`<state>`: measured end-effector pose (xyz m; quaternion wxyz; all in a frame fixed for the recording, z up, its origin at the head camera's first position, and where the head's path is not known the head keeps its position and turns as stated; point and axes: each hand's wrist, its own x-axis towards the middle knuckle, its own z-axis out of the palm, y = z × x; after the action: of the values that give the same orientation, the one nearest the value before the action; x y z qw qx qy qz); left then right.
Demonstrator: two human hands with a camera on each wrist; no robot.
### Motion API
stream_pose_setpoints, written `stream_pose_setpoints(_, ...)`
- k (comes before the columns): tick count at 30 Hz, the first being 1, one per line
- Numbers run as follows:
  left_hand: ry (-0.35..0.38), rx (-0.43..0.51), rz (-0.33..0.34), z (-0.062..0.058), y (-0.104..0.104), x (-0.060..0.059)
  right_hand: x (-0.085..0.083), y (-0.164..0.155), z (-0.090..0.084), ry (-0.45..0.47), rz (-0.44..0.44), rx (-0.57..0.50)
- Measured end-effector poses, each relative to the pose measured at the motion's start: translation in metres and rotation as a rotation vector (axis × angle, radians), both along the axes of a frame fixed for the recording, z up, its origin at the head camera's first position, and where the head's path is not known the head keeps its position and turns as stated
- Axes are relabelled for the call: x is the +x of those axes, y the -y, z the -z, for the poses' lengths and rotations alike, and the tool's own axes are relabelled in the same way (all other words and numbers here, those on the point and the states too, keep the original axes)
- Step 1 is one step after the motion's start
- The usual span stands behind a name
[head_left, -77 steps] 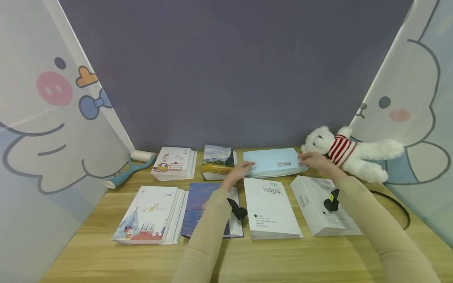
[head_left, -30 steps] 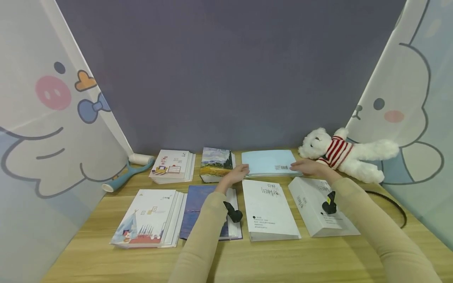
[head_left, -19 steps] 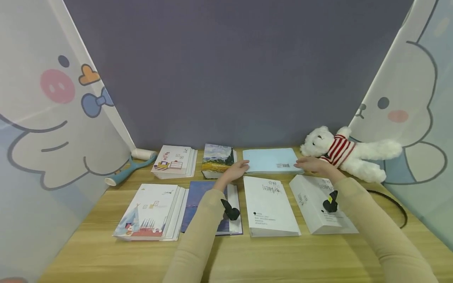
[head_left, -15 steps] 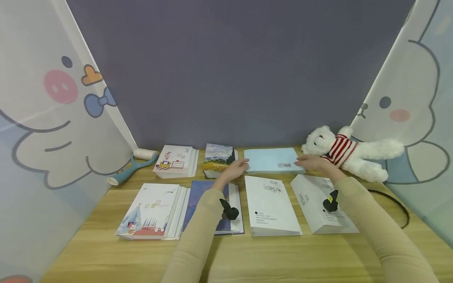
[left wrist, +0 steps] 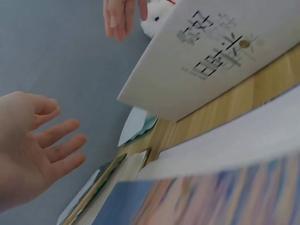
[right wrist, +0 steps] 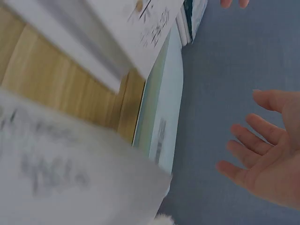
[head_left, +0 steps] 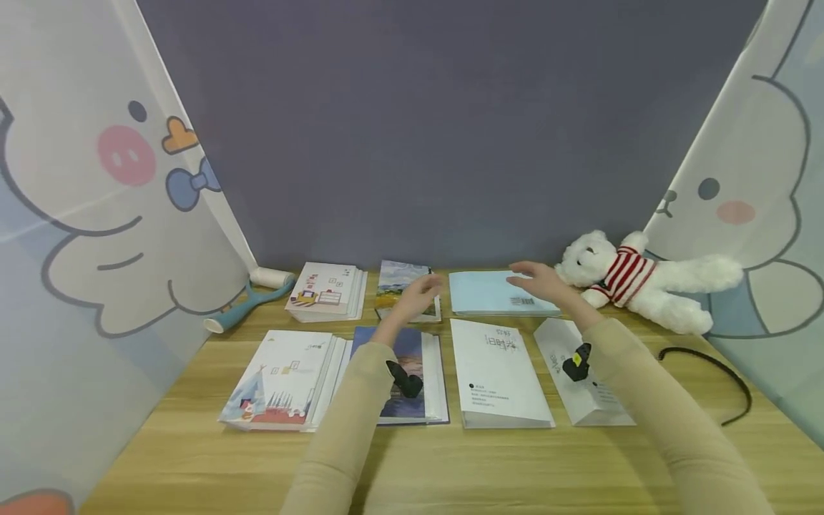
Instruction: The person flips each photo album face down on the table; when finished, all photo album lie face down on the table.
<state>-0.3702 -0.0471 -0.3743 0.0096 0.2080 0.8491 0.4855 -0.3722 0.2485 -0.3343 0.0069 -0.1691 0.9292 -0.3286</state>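
Both the left hand (head_left: 417,295) and right hand (head_left: 537,279) hover with fingers spread, empty, above the light-blue book (head_left: 496,295); a careless reach could nudge the teddy bear (head_left: 634,275) beside it.

Left hand (head_left: 418,295), right hand (head_left: 537,279) raised, fingers (left wrist: 63,145) spread, holding nothing.
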Motion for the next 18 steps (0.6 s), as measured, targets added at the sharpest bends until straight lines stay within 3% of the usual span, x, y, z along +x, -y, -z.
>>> stream_pose_setpoints(10,-0.069,0.053,-0.083,-0.002,0.034,0.003,-0.007,0.054,-0.006,-0.13,-0.047,-0.09)
stream_pose_setpoints(18,-0.064,0.086,-0.143,-0.001,0.058,0.007,-0.007,0.098,-0.004,-0.135,-0.106,-0.104)
